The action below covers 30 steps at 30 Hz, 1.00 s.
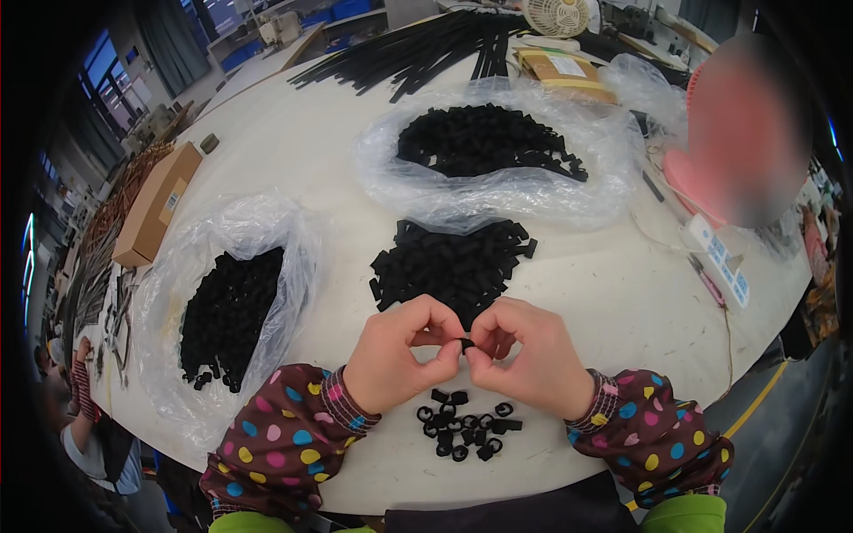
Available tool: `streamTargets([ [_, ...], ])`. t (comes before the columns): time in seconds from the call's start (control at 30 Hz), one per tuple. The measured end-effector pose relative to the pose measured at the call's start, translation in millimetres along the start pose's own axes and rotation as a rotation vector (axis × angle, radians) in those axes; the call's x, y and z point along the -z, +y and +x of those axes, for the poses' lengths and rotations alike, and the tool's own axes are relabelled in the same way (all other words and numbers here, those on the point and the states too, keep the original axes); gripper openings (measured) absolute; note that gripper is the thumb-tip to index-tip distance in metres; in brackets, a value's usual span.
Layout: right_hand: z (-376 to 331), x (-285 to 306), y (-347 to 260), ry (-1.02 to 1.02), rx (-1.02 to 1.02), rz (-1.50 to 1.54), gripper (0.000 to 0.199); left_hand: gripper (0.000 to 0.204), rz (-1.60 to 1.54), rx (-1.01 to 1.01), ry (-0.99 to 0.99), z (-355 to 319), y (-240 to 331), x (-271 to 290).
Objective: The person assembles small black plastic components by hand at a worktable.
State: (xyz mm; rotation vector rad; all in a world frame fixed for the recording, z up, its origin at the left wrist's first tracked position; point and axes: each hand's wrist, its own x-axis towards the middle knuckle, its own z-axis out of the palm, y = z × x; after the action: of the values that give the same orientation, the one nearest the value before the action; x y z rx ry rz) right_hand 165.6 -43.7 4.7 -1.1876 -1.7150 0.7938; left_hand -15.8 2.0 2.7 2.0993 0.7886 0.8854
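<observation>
Between the fingertips of both my hands is a small black piece (466,345), mostly covered by the fingers. My left hand (395,351) pinches it from one side, and my right hand (531,351) pinches it from the other. Just beyond the hands lies a heap of short black pieces (453,262), like cut bits of strap or tube. Nearer to me, below the hands, several black rings and loops (466,426) are scattered on the pale table (613,324).
Clear plastic bags of black pieces lie at the left (235,311) and far middle (489,142). A cardboard box (155,204) stands far left. Long black strips (409,53), a fan (557,13) and a brown package (560,71) are at the back. A white power strip (718,258) sits right.
</observation>
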Motion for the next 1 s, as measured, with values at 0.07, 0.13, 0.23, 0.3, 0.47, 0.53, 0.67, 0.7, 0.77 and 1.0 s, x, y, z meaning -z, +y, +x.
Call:
streamTargets([
  [0.07, 0.7, 2.6, -1.0, -0.066, -0.06, 0.072, 0.013, 0.013, -0.712, 0.454, -0.247, 1.0, -6.7, 8.8],
  [0.13, -1.2, 3.9, 0.2, -0.073, -0.106, 0.169, 0.012, 0.014, -0.883, 0.518, -0.295, 2.9, -7.9, 10.5],
  [0.23, -0.7, 6.4, -2.0, -0.109, -0.25, 0.42, 0.01, 0.014, -1.124, 0.57, -0.365, 3.3, -8.3, 12.6],
  [0.3, 0.7, 7.6, -4.0, -0.136, -0.348, 0.571, 0.008, 0.013, -1.195, 0.553, -0.387, 1.8, -10.3, 13.3],
  [0.47, -0.7, 8.6, -1.6, -0.269, -0.418, 0.709, 0.007, 0.012, -1.119, 0.464, -0.424, -1.6, -11.1, 11.6],
  [0.53, -0.9, 8.2, -1.5, -0.26, -0.403, 0.693, 0.007, 0.011, -1.041, 0.413, -0.383, -2.6, -5.5, 10.1],
  [0.67, -2.3, 5.2, -0.7, -0.219, -0.367, 0.706, 0.007, 0.01, -0.802, 0.241, -0.257, -2.8, -4.1, 5.0],
  [0.7, -2.7, 3.7, 1.1, -0.218, -0.368, 0.706, 0.007, 0.01, -0.802, 0.242, -0.258, -2.7, -3.1, 3.6],
  [0.77, -4.5, -0.1, 5.2, -0.108, -0.105, 0.324, 0.01, 0.01, -0.727, 0.32, -0.167, -4.0, 0.8, -0.1],
  [1.0, -4.5, -11.9, 4.3, 0.174, 0.277, -0.326, 0.013, 0.016, -0.255, 0.183, 0.068, -7.3, 7.2, -12.9],
])
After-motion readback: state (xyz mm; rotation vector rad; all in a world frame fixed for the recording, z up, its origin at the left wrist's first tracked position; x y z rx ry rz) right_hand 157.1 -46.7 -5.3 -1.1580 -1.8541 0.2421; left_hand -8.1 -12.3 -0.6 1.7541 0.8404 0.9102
